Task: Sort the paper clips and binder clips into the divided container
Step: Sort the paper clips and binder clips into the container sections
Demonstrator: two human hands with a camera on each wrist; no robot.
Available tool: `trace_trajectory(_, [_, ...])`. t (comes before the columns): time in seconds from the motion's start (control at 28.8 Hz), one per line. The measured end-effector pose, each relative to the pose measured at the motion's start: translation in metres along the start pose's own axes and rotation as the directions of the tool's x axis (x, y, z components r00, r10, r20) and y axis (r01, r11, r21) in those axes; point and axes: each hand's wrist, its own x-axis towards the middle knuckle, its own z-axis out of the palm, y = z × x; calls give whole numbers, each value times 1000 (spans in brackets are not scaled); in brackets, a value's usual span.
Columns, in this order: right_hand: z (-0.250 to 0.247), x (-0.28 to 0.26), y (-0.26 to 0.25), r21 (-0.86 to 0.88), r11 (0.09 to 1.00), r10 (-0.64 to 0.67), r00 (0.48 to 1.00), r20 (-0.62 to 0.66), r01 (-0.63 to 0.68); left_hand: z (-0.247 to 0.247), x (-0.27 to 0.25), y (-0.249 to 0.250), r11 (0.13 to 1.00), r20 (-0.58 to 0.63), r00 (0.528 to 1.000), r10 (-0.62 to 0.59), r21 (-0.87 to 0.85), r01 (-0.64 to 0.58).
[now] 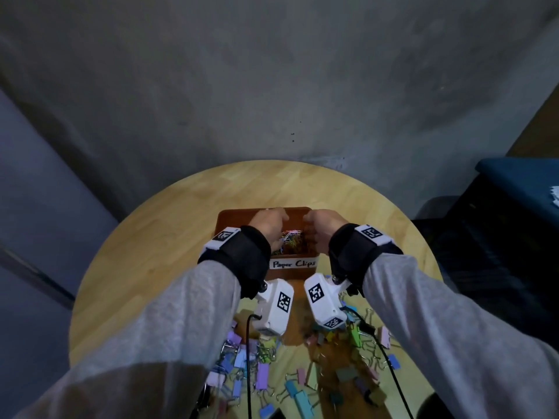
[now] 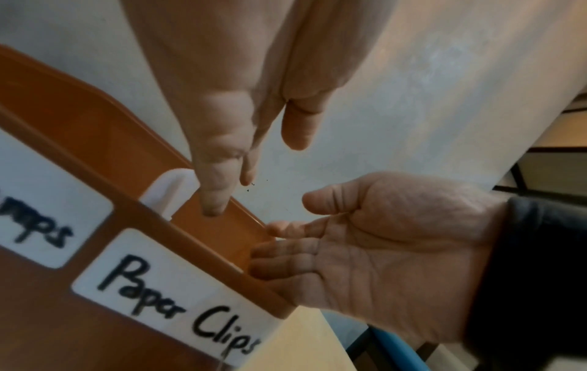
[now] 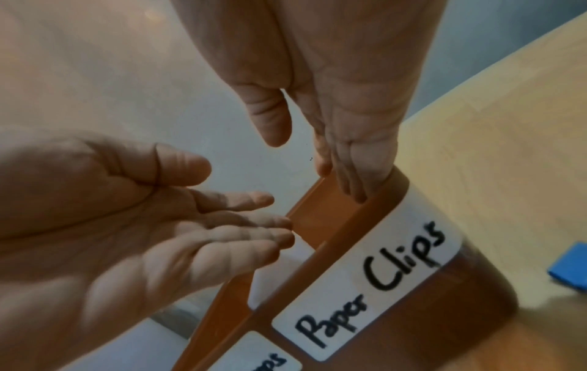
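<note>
A brown divided container stands mid-table, its near wall labelled "Paper Clips". Several coloured paper clips lie in that compartment. Both hands hover over it, palms facing each other. My left hand points its straight fingers down inside the compartment, by the white divider. My right hand dips its fingertips in at the right wall. Neither palm shows anything held in the wrist views. Pastel binder clips lie scattered on the table near me.
The round wooden table stands before a grey wall. A dark blue-topped piece of furniture is at the right. Cables from the wrist cameras hang over the binder clips. A blue binder clip lies right of the container.
</note>
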Motion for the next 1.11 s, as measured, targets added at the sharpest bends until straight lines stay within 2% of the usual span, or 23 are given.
trace_trajectory(0.1, [-3, -12, 4, -45, 991, -129, 992, -6, 128, -13, -9, -9, 990, 27, 998, 51, 133, -54])
trace_trajectory(0.21, [-2, -44, 18, -194, 929, -342, 933, -115, 316, -27, -24, -26, 944, 6, 984, 178, 282, -173])
trace_trajectory(0.31, [5, -73, 47, -358, 845, -445, 894, -56, 398, -38, -46, -50, 892, -72, 960, 271, 392, -223])
trace_trajectory(0.38, [9, -85, 67, -492, 780, -431, 902, 28, 387, -44, -61, -66, 852, -89, 951, 297, 474, -222])
trace_trajectory(0.49, [19, -104, 90, -749, 538, -345, 912, 222, 386, -53, -84, -87, 781, -67, 955, 288, 593, -194])
trace_trajectory(0.56, [26, -112, 105, -830, 371, -282, 902, 327, 417, -59, -96, -101, 682, -53, 961, 271, 716, -153])
trace_trajectory(0.63, [32, -117, 117, -854, 276, -272, 888, 371, 441, -62, -107, -114, 564, -40, 966, 256, 818, -116])
trace_trajectory(0.73, [36, -119, 121, -873, 220, -287, 884, 369, 436, -68, -116, -130, 468, -20, 976, 216, 879, -86])
trace_trajectory(0.87, [32, -118, 115, -915, 179, -267, 913, 308, 361, -79, -121, -146, 389, 6, 979, 204, 917, -87])
trace_trajectory(0.97, [23, -114, 114, -949, 122, -268, 931, 250, 290, -85, -121, -157, 378, 5, 976, 219, 922, -89])
trace_trajectory(1.11, [12, -115, 115, -969, 138, -256, 953, 163, 203, -86, -118, -165, 417, -13, 964, 266, 903, -102])
